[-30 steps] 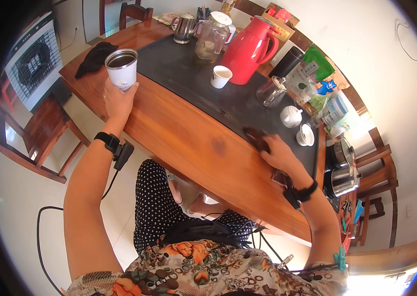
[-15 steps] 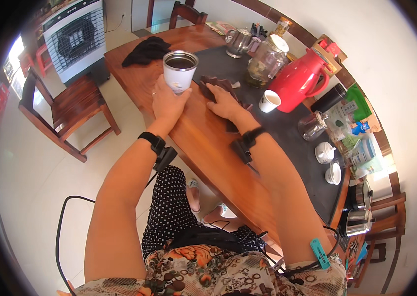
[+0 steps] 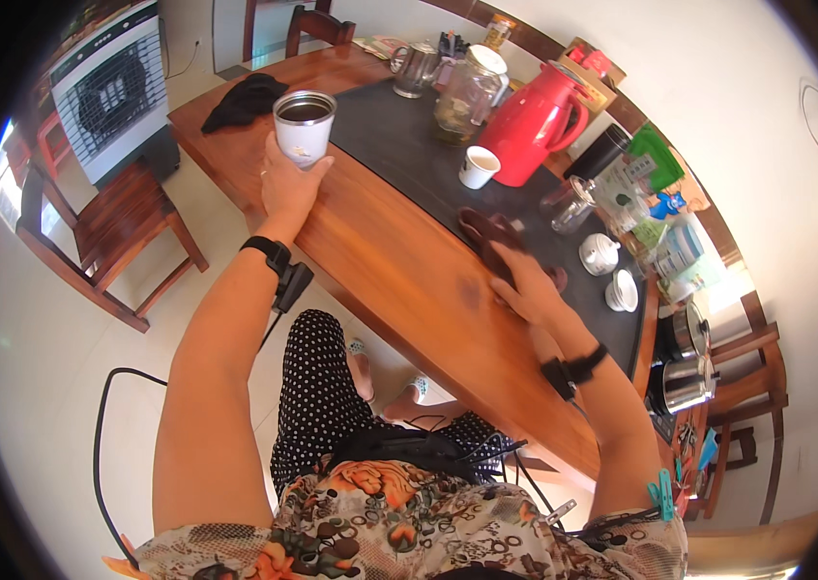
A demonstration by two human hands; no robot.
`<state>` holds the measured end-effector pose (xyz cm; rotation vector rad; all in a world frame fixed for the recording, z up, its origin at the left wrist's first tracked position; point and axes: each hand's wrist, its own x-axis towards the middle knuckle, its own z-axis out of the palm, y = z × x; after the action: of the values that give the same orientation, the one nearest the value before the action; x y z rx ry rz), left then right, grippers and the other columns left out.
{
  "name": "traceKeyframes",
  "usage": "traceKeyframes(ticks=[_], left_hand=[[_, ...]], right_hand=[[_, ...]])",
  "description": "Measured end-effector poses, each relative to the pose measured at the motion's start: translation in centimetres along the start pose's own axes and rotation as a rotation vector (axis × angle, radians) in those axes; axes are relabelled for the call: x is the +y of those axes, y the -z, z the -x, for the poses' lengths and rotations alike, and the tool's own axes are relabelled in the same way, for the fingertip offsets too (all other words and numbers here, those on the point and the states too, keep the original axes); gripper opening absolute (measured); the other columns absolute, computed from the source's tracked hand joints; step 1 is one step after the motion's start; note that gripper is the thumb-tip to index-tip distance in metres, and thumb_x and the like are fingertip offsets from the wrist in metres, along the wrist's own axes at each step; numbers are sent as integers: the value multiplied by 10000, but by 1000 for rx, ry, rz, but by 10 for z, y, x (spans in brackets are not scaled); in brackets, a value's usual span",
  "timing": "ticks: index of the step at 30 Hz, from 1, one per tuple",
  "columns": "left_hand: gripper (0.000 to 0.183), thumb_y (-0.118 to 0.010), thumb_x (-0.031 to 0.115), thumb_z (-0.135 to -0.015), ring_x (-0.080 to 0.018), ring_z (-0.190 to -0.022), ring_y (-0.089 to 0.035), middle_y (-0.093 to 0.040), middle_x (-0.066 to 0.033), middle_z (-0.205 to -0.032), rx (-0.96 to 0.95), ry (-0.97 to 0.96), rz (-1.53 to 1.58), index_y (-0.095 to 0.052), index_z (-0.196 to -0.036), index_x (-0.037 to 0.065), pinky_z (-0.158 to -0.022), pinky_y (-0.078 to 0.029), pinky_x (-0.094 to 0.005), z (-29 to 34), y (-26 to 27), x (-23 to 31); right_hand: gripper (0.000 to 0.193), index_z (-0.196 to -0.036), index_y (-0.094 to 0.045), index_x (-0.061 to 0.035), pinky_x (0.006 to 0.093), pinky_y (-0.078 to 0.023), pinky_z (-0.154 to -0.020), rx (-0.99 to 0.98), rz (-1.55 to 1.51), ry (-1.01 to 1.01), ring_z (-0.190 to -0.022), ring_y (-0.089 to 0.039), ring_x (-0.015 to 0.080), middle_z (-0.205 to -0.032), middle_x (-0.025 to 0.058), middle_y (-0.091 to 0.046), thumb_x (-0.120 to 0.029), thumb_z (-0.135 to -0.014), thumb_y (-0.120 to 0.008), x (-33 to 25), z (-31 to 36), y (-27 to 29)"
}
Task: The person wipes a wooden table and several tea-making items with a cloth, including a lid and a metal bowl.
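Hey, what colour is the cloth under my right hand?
The cloth is dark reddish-brown, though blurred; the head view shows it best.

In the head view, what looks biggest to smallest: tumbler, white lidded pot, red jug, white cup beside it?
Red jug
White tumbler
White lidded pot and white cup: too alike to rank

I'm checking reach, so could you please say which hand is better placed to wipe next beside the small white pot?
Probably the right hand: it is on the brown cloth, nearer that pot, while the left hand holds a tumbler farther away.
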<state>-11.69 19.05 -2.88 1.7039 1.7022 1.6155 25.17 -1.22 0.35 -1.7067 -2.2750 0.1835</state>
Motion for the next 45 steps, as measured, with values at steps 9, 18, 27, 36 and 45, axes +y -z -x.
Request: traceKeyframes(ticks=[9, 18, 27, 36, 45], left_hand=[[883, -826, 431, -701, -440, -1139, -578, -596, -228, -1255, 41, -47, 35, -391, -1374, 59, -929, -471, -518, -6, 4, 8], [845, -825, 438, -697, -439, -1094, -598, -609, -227, -1225, -7, 81, 17, -425, -1327, 40, -910, -483, -516, -1, 2, 10], [790, -830, 385, -698, -403, -1148, -560, -591, -200, -1228, 11, 68, 31, -441, -1303, 60, -920, -481, -502, 4, 6, 16], [871, -811, 441, -690, -412, -1194, -533, -555, -222, -1289, -54, 25, 104, -407, -1352, 45, -978, -447, -502, 2, -2, 7], [918, -788, 385, -749, -460, -1306, -398, -384, -281, -1426, 154, -56, 95, -303, -1417, -17, -1067, -367, -502, 8, -1, -6]], right_hand=[[577, -1401, -466, -61, 449, -378, -1022, 108, 312, -378, -1188, -499, 369, -1322, 163, -545, -235, -878, -635, -22, 194, 56], [481, -1303, -595, -85, 511, -373, -1031, -144, -30, -116, -1203, -481, 446, -1259, 194, -558, -182, -837, -660, -84, 198, 53], [541, -1362, -576, -258, 616, -200, -1129, -339, 48, 664, -1457, -210, 437, -1518, 195, -344, -455, -865, -660, -127, -13, -14], [370, -1138, -696, -130, 601, -223, -1136, -283, 37, 659, -1444, -234, 402, -1538, 159, -332, -314, -818, -720, -167, -94, -49], [330, -1103, -706, -70, 588, -281, -1130, -472, 66, 539, -1439, -283, 400, -1521, 148, -385, -217, -809, -735, -145, 93, 26]])
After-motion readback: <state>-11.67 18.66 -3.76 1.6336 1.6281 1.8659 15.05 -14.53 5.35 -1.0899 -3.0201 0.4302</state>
